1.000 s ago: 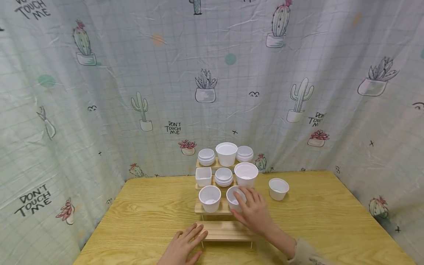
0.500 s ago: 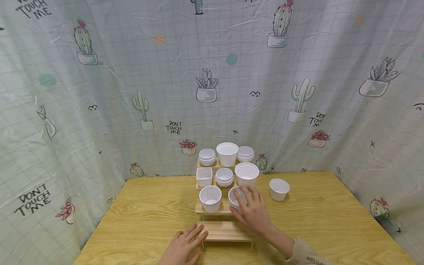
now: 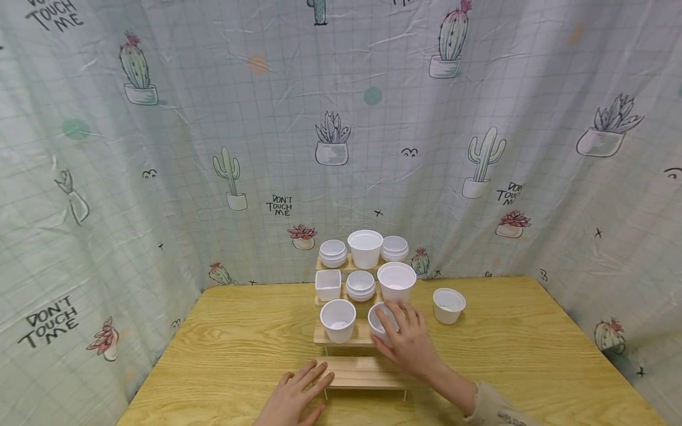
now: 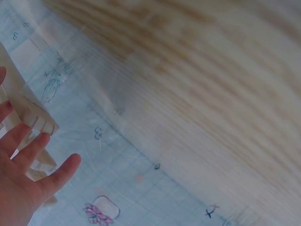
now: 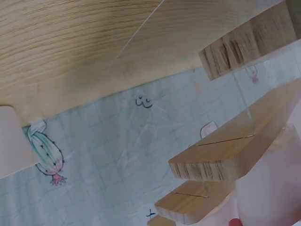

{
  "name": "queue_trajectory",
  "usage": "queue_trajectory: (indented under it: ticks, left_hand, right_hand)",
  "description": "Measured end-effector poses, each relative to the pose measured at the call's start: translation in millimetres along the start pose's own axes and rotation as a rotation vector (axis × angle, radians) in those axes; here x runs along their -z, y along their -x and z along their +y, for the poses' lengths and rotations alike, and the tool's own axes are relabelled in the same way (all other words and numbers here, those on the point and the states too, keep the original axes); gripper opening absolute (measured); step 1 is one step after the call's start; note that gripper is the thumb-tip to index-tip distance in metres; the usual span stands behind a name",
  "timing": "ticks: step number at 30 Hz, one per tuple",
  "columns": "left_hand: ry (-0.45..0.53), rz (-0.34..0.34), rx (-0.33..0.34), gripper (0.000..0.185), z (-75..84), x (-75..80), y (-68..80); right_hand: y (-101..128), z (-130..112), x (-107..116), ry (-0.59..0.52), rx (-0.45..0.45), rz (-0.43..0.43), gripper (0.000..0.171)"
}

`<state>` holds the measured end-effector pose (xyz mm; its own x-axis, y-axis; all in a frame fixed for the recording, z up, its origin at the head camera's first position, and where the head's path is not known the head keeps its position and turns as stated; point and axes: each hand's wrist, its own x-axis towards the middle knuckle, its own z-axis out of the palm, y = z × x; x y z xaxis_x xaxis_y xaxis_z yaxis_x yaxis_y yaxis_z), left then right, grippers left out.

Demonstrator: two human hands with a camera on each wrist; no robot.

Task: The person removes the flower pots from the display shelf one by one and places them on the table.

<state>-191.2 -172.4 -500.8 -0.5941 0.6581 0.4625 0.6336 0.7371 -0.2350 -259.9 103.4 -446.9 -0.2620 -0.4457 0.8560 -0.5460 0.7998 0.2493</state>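
My right hand grips a small white round pot by its rim on the third step of a tiered wooden stand. Its thumb is at the near side and some fingers reach over the top. Left of it on that step stands another white pot, upright. My left hand lies with fingers spread at the left end of the lowest step, fingertips at the wood. In the right wrist view, the gripped pot shows partly, with one red fingertip beside it.
Higher steps hold several white pots, including a square one, a low rounded one and a tall one. A single white pot stands on the wooden table right of the stand. A cactus-print curtain hangs behind.
The gripped pot has slid slightly to the right along its step, away from its neighbour. My left hand has stayed in place.
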Motion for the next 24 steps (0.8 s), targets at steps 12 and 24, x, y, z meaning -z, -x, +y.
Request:
queue_trajectory:
  ticks: [12, 24]
  left_hand:
    - [0.0, -0.016, 0.0, 0.056, 0.2, 1.8, -0.3]
    - [0.01, -0.019, 0.0, 0.057, 1.0, 2.8, -0.2]
  right_hand:
    - [3, 6, 12, -0.035, 0.015, -0.004, 0.049]
    - [8, 12, 23, -0.047, 0.015, -0.006, 0.048]
